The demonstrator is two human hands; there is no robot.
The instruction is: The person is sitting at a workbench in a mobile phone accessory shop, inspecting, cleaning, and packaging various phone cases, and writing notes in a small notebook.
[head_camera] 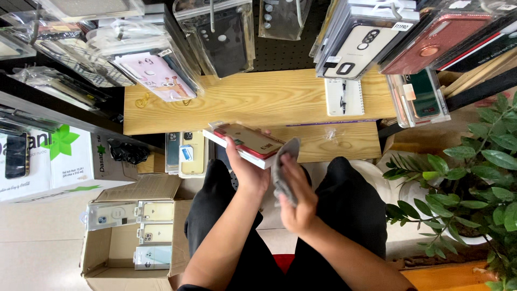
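A small shop corner is showing from above, with packaged phone cases (221,37) hanging on a dark pegboard wall over a pale wooden shelf (258,99). A leafy green potted plant (479,178) is standing at the right, and an open cardboard box (132,231) of more cases is sitting on the tiled floor at the left. A person in black trousers is sitting in the middle, looking down at both hands.

The left hand (245,170) is holding a flat boxed phone case (247,143) just in front of the shelf edge, fingers wrapped under it and thumb clamped on its near side. The right hand (296,202) is pressing a grey cloth (283,170) against the package's lower corner, fingers closed together on the fabric.

The package is looking light, stiff and smooth, probably a little slippery, so gripping its long edges seems safest. The cloth is looking soft and limp.
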